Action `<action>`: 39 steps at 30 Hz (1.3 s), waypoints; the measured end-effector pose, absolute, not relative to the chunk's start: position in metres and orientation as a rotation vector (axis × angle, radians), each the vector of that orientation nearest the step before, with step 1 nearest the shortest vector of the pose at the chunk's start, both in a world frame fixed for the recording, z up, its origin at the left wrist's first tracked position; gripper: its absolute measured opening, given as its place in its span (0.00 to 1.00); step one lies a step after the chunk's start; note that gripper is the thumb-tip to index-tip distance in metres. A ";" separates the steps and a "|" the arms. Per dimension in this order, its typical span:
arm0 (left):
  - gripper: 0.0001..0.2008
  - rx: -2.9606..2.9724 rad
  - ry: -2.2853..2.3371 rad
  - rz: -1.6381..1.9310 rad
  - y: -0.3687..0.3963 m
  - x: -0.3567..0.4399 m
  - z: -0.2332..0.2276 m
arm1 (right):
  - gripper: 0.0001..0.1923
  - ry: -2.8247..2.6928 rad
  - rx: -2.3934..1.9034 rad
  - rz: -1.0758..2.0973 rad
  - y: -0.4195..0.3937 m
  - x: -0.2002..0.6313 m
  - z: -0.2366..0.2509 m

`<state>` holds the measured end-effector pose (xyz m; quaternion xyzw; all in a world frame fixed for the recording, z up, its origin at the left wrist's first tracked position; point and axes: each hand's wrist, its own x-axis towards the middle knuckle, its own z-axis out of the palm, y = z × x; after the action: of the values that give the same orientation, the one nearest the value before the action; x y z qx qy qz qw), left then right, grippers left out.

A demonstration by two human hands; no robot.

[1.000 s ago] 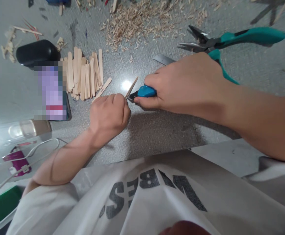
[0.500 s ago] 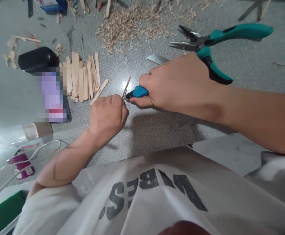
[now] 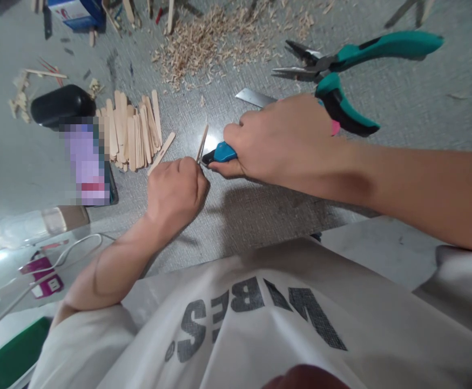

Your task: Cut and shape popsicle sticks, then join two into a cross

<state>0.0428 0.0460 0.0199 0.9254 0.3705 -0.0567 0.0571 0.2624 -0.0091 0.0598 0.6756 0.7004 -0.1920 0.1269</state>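
Left hand [image 3: 176,189]: fisted around a thin wooden stick [image 3: 202,142], tip angled upward. Right hand [image 3: 278,140]: clenched on a blue-handled cutter [image 3: 218,154], its nose meeting the stick at the left knuckles. Beyond: stick pile [image 3: 133,132], shavings [image 3: 211,40], teal pliers [image 3: 341,65]. Risk: a slipping blade would likely nick the left fingers.
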 end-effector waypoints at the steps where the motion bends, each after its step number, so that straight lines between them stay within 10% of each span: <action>1: 0.13 2.812 1.120 -0.151 0.046 0.042 0.019 | 0.37 2.038 1.977 -0.556 -0.009 0.262 0.059; 39: 0.13 2.791 1.190 -0.159 0.045 0.042 0.023 | 0.35 2.415 1.689 -0.497 0.002 0.272 0.054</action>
<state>0.0423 0.0447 0.0226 0.9174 0.3910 -0.0523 0.0516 0.2723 0.0019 0.0544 0.5635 0.8057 -0.1659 0.0765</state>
